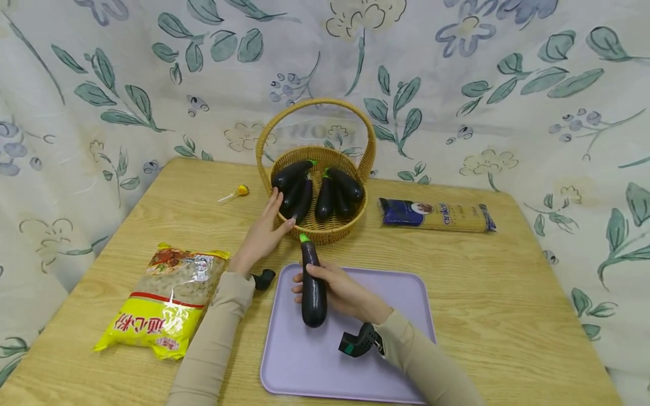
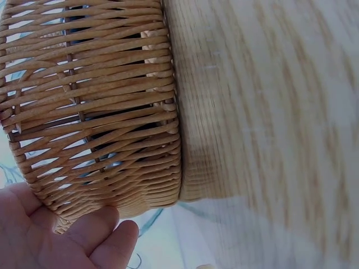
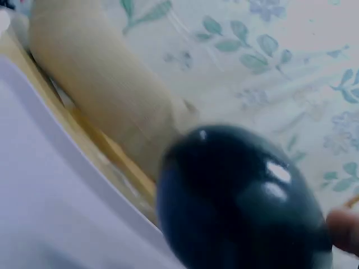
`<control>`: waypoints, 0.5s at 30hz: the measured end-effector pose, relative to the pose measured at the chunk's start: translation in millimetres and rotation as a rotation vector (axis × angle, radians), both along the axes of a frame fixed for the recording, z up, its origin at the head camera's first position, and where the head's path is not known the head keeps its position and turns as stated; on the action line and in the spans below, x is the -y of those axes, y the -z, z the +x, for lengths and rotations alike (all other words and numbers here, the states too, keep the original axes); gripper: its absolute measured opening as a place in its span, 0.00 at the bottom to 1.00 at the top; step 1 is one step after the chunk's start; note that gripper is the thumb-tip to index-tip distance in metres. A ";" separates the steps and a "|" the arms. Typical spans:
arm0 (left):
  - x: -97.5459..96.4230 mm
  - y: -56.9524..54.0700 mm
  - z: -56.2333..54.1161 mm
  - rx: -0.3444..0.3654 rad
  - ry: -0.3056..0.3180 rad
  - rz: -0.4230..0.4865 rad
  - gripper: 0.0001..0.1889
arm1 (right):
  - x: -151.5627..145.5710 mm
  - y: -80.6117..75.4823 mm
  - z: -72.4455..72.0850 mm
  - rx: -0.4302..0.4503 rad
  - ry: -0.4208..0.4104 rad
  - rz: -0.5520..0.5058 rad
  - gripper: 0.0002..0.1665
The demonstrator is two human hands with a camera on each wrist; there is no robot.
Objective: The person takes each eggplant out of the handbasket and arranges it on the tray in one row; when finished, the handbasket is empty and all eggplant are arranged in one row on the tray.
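Head view: gripped by right hand (image 1: 347, 288), eggplant (image 1: 314, 301) is seemingly being transferred, basket (image 1: 325, 232) being touched by spread left hand (image 1: 262, 231); careful placement likely needed

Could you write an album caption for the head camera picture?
Left hand touching a wicker basket of eggplants, right hand holding another eggplant over a lilac tray.
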State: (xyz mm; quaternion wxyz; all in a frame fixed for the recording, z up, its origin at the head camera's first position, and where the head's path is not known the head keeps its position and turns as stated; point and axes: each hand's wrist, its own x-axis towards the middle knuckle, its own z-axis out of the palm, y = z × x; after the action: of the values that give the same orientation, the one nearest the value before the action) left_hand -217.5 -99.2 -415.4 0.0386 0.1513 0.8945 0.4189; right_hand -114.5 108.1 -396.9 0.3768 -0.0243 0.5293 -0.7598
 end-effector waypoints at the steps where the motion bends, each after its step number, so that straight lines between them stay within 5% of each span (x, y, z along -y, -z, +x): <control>1: -0.2 0.0 0.2 0.000 -0.001 0.001 0.40 | 2.0 1.8 3.7 0.027 0.014 -0.002 0.33; 10: -1.1 -0.2 0.8 0.002 -0.001 -0.015 0.40 | 14.5 9.8 33.7 0.118 0.119 0.005 0.32; 15: -0.9 -0.3 -0.4 -0.008 0.001 -0.037 0.41 | 10.5 11.4 41.2 0.100 0.084 0.019 0.36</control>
State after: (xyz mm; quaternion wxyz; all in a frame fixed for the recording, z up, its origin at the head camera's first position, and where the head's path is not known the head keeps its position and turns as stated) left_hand -218.0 -98.3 -415.1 0.0380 0.1528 0.9022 0.4014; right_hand -73.3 97.6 -408.3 0.3708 0.0395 0.5176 -0.7701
